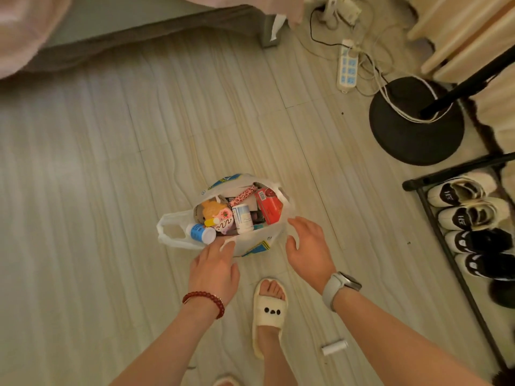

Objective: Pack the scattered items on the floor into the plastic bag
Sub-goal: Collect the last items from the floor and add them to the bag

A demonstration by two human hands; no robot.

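Both hands were empty — the left hand (214, 263) touched the near rim of the plastic bag (259, 243), the right hand (308, 246) hovered open beside it. Risk: the bag stood brim-full on the floor (97, 162); lifting one side could spill the blue-labelled bottle (201, 233) — and a small white tube (334, 347) lay unpacked.

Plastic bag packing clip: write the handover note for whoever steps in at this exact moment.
Left hand: empty, fingers resting at the near rim of the plastic bag.
Right hand: open, empty, beside the bag's right edge.
Done: bag stands open on the floor, holding a red box, a white bottle, a blue-labelled bottle and other small items.
Left: a small white tube lies on the floor behind the slippered foot. Pick it up and bag it.
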